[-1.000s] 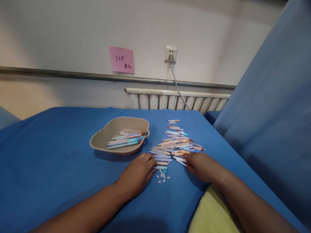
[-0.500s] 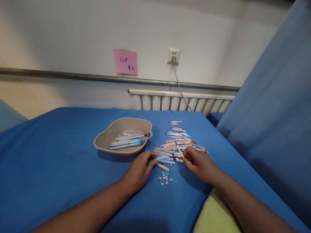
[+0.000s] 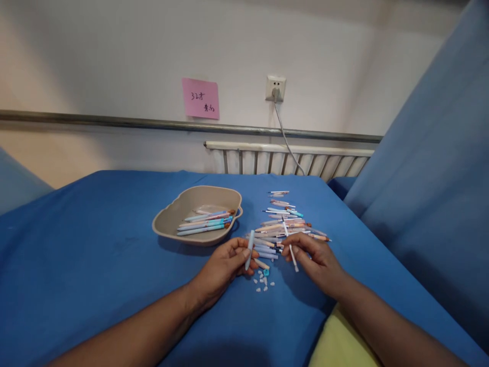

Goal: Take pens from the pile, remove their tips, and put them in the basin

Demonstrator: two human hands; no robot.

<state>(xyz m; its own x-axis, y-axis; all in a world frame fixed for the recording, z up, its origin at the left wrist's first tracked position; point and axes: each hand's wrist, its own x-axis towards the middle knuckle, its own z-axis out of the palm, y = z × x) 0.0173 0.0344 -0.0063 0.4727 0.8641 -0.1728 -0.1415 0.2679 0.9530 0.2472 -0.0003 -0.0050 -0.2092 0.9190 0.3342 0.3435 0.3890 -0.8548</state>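
My left hand (image 3: 225, 265) is closed around a pale blue pen barrel (image 3: 249, 250), held nearly upright just in front of the pile. My right hand (image 3: 314, 257) pinches a thin white refill (image 3: 291, 247) that slants down toward me. Both hands hover at the near edge of a pile of pens and pen parts (image 3: 284, 227) spread on the blue cloth. Left of the pile sits a beige scalloped tray (image 3: 183, 214) holding several assembled pens (image 3: 204, 223). Small white bits and a turquoise piece (image 3: 263, 283) lie between my hands.
The blue-covered table (image 3: 95, 255) runs back to a wall with a radiator (image 3: 290, 160), a socket with a plugged cable (image 3: 275, 89) and a pink note (image 3: 200, 98). A blue fabric slope (image 3: 431, 178) rises on the right. Something yellow (image 3: 336, 341) shows under my right forearm.
Both hands rested flat at the pile's edge a second ago. The left has since lifted a blue barrel upright, and the right has picked up a white refill.
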